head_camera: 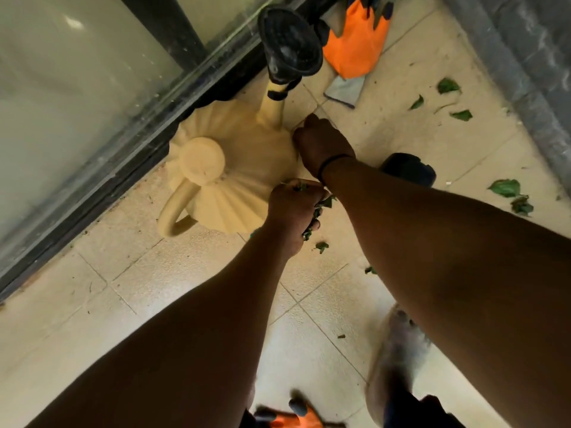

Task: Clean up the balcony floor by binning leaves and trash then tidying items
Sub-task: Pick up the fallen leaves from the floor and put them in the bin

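Forearms: two bare arms fill the lower view, reaching down and forward over the pale beige tiled balcony floor.
Near edge: a blurred orange-and-dark object shows at the bottom, too smeared to identify; a blurred grey shape lies under the right forearm.
Step in hand: gathering loose leaves by hand, by my reading, with binning not yet begun and no bin in view.
Doing it well: pinch each scrap off the tile cleanly, pass it into the collecting fist, and keep that fist tight so nothing spills; then work outward to the leaves farther right.
Left hand: curled into a fist around a wad of crumpled green leaves, which stick out between the fingers, just beside the cream ribbed plastic watering can.
Right hand: fingers bunched and pointing down at the tile joint by the can's spout base; whether they pinch anything I cannot tell.
Leaves left: small green scraps just below the left fist; larger green leaves well apart at the right, more near the grey wall.
Other items: an orange fabric bag and the can's black rose head stand by the glass door.
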